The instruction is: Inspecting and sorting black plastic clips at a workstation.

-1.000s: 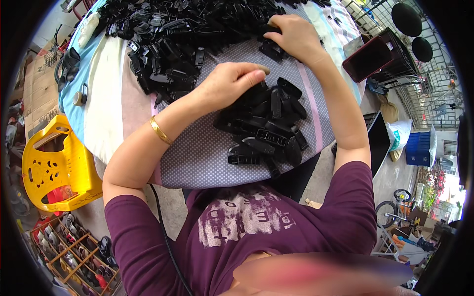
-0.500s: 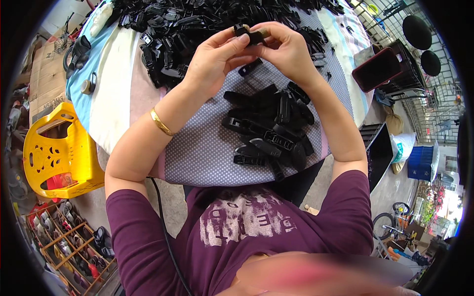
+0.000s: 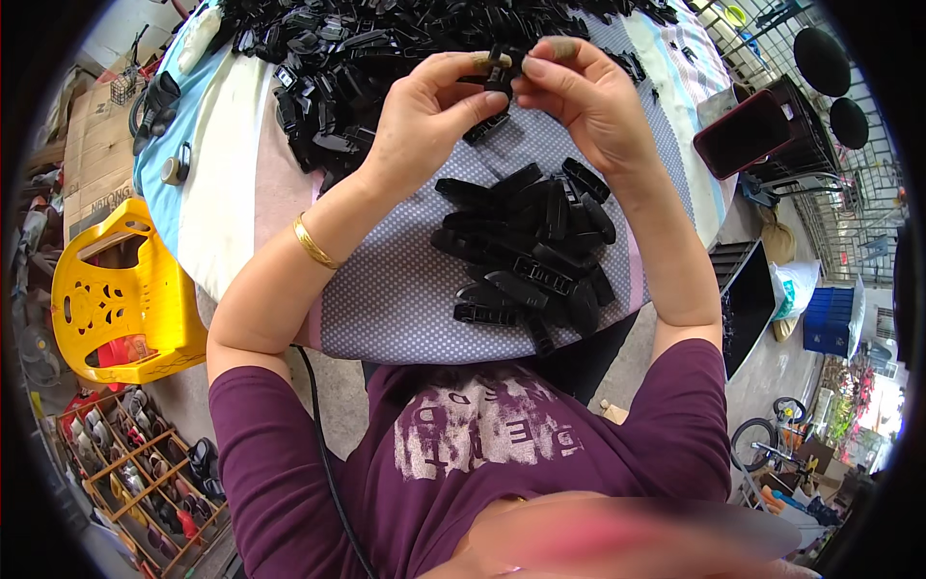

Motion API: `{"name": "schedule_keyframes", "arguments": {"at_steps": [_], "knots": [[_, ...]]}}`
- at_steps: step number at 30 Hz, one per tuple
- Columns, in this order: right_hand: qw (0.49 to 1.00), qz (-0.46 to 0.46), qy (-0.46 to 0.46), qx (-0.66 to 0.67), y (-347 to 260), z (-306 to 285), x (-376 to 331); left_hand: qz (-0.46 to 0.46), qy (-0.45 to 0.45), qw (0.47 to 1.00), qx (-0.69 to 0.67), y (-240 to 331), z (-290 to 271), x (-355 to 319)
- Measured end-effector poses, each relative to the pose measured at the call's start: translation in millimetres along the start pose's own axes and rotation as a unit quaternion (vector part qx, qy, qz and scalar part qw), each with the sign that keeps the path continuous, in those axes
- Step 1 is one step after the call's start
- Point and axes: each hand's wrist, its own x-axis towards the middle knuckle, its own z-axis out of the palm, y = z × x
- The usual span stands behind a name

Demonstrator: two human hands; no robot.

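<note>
My left hand is closed around a small black plastic piece, pinched between thumb and fingers above the far part of the table. Just to its right, my right hand has thumb and forefinger pressed together beside that piece. Whatever the right fingertips hold, if anything, is too small and dark to make out. Tan wrapping covers a finger on each hand. Between my forearms lies a loose group of black plastic clip-like pieces. Beyond my hands spreads a large heap of similar black parts.
A patterned cloth covers the round table. A dark phone is held up at the right edge, and a small round-faced object lies at the left. A yellow chair stands left; a black crate sits right. A black cable hangs beside me.
My right hand has moved a little to the right, its fingers now pinched beside the black piece. That piece has turned more upright in my left hand. The group of clip-like pieces stays put.
</note>
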Motion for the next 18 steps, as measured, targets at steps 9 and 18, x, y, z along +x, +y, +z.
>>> {"name": "schedule_keyframes", "arguments": {"at_steps": [9,18], "knots": [[0.995,0.096,0.000,-0.020,1,4,-4,-0.015,0.053,0.998,-0.031,11,-4,4],[0.992,0.058,0.012,-0.116,6,17,-8,-0.019,0.047,0.998,-0.028,8,-8,4]]}}
